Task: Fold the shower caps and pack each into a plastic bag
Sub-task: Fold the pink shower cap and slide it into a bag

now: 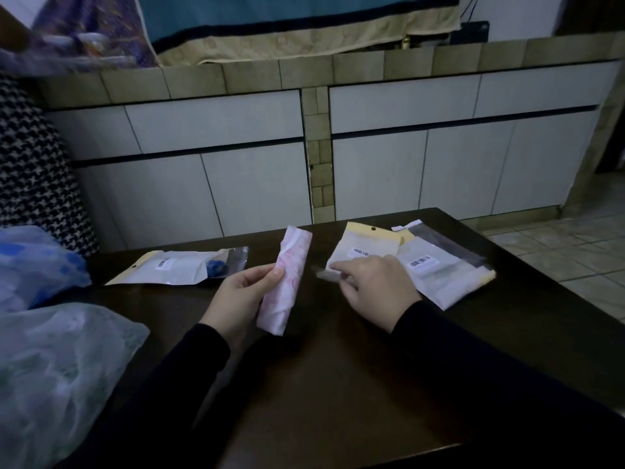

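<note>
My left hand grips a pink and white shower cap folded into a long narrow strip, held upright and a little tilted over the dark table. My right hand rests on the near edge of a plastic bag with a yellow header and a barcode, fingers pinching its clear flap. Beside it on the right lies a stack of more plastic bags. To the left lies a packed bag with a blue cap inside.
Unfolded translucent shower caps, one blue and one pale green, lie heaped at the table's left end. A houndstooth cloth stands behind them. White cabinet fronts face the table. Tiled floor shows at right.
</note>
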`<action>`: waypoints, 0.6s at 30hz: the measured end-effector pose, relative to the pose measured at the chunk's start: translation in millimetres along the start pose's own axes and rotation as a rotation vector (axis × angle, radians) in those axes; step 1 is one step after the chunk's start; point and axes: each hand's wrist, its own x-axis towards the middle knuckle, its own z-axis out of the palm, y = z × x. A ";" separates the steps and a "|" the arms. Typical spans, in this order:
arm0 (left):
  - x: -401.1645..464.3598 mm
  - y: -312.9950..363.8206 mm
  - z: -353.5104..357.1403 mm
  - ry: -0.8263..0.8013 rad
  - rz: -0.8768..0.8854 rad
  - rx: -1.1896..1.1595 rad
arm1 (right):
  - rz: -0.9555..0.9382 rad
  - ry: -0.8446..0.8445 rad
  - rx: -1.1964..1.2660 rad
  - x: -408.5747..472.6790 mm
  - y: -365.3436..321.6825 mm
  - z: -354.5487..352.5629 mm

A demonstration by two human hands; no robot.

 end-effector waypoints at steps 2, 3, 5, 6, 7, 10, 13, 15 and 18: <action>-0.3 5.4 -8.1 0.014 -0.006 0.041 | 0.077 -0.175 0.291 1.7 -14.9 9.8; 0.0 7.3 -12.9 0.026 -0.012 0.072 | 0.122 -0.257 0.477 2.3 -20.7 12.6; 0.4 10.1 -21.3 0.057 -0.026 0.110 | 0.146 -0.253 0.681 5.7 -25.7 15.9; 0.4 10.7 -23.6 0.070 -0.026 0.119 | 0.144 -0.191 0.687 8.2 -24.2 16.3; 0.4 11.2 -25.8 0.079 -0.021 0.131 | 0.146 -0.132 0.672 10.0 -21.0 16.4; 0.1 11.4 -28.8 0.082 -0.005 0.184 | 0.208 -0.161 0.635 11.0 -9.7 21.9; -1.9 13.0 -28.1 0.070 0.026 0.200 | 0.207 -0.274 0.575 6.7 -7.0 28.5; -2.3 13.6 -27.1 0.054 0.043 0.202 | 0.194 -0.292 0.521 6.0 -8.6 31.3; -3.7 15.6 -27.4 -0.046 -0.045 0.308 | 0.198 -0.277 0.486 7.2 -10.2 33.8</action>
